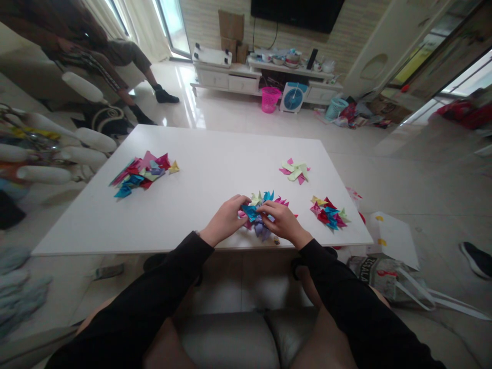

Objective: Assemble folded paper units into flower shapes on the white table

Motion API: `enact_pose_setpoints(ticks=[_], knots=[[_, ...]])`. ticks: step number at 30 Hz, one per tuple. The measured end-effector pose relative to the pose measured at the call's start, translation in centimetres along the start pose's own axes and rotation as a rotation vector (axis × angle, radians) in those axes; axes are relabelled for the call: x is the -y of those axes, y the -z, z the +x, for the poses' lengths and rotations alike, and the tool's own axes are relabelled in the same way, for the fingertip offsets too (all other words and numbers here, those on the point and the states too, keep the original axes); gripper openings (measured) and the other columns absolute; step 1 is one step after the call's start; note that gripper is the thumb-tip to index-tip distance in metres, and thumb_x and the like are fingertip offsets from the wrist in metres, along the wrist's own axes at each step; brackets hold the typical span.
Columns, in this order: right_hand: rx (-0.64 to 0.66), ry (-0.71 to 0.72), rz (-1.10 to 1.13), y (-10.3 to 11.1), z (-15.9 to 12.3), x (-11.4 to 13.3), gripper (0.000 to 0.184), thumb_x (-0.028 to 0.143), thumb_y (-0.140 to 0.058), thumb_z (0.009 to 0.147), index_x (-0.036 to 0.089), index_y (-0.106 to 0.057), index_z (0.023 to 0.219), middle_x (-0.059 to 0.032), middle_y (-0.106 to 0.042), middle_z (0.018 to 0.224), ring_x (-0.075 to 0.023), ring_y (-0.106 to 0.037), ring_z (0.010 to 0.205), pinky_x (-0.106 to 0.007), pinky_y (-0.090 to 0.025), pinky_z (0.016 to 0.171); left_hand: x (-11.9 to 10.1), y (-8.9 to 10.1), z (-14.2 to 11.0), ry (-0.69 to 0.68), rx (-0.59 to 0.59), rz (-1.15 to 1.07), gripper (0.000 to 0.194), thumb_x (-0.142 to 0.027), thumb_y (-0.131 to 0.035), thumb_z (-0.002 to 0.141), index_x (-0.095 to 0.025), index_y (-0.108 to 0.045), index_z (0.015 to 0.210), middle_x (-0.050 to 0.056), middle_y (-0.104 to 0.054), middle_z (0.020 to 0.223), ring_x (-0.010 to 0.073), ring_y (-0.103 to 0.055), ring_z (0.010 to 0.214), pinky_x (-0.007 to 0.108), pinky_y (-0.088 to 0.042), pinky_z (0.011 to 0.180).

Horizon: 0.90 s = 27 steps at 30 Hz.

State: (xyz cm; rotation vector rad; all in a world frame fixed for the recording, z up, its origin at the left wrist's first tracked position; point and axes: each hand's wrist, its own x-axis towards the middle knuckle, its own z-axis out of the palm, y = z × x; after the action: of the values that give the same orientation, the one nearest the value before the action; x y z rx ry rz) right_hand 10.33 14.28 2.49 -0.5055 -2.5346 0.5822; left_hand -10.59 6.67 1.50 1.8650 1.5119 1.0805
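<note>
- One bright blue, pointed piece of folded paper: between the two hands, over the near edge of the white rectangular bench.
- Left hand, one: fingers pinching the left side of the blue piece.
- Right hand, one: fingers pinching its right side — exact contact too small to tell.
- Cluster of purple, pink and pale green folded-paper pieces: on the bench, beneath and around the hands.
- Handling, grip: light fingertip pressure should serve best; a hard squeeze could crush the folds.
- Handling, roles: one hand best steadies while the other works — pushing from both sides may buckle the paper.
- Handling, clearance: palms best kept off the cluster.
</note>
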Motion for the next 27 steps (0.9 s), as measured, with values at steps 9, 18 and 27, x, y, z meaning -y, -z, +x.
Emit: enact_pose_setpoints(ticks=[9, 18, 27], knots=[[-0.174, -0.242, -0.201, 3.2, -1.8, -3.2, 0.015, 0.020, -0.063, 0.087, 0.021, -0.076, 0.094, -0.0075, -0.076, 0.087, -0.0228, -0.068, 0.081, -0.036, -0.051, 0.078, -0.2, 0.3, 0.0, 0.009, -0.033, 0.052, 0.052, -0.003, -0.059, 0.078, -0.022, -0.056, 0.126, 0.006, -0.060, 0.115, 0.0191, -0.064, 0.103, 0.036, -0.055, 0.093], [0.089, -0.954, -0.602, 8.5, -8.6, -10.3, 0.022, 0.027, -0.063, 0.080, 0.024, -0.083, 0.090, -0.0086, -0.078, 0.100, -0.0236, -0.069, 0.086, -0.031, -0.046, 0.070, -0.1, 0.5, 0.0, 0.020, -0.050, 0.037, 0.057, -0.001, -0.058, 0.077, -0.022, -0.051, 0.130, 0.006, -0.061, 0.115, 0.0175, -0.064, 0.101, 0.034, -0.055, 0.092], [0.201, -1.031, -0.671, 7.3, -12.1, -12.4, 0.020, 0.028, -0.065, 0.079, 0.023, -0.083, 0.086, -0.0121, -0.075, 0.106, -0.0259, -0.068, 0.095, -0.031, -0.048, 0.072, -0.5, 0.9, 0.1, 0.008, -0.046, 0.048, 0.050, -0.002, -0.059, 0.077, -0.022, -0.055, 0.122, 0.006, -0.061, 0.114, 0.0179, -0.064, 0.100, 0.034, -0.055, 0.092]])
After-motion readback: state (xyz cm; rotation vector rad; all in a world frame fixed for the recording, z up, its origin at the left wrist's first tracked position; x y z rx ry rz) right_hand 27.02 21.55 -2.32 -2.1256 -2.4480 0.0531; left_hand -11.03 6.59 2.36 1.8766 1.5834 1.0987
